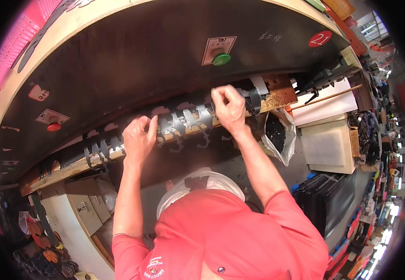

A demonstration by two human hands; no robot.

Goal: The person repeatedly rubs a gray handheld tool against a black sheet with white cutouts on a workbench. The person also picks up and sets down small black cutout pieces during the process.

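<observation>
A long black strip with cut-out shapes (183, 119) lies along a wooden board (71, 169) under the dark head of a large press (132, 56). My left hand (139, 137) pinches the strip near its middle, fingers closed on the black material. Further right, my right hand (230, 108) grips the same strip close to a bent metal cutting die (254, 98). Both forearms reach up from my red shirt.
A green button (221, 59) and a red button (53, 126) sit on the press front. A clear bag of black scraps (277, 135) hangs at right beside white sheets (326, 140). Cabinets (83, 205) and stacked shoe parts (48, 256) stand lower left.
</observation>
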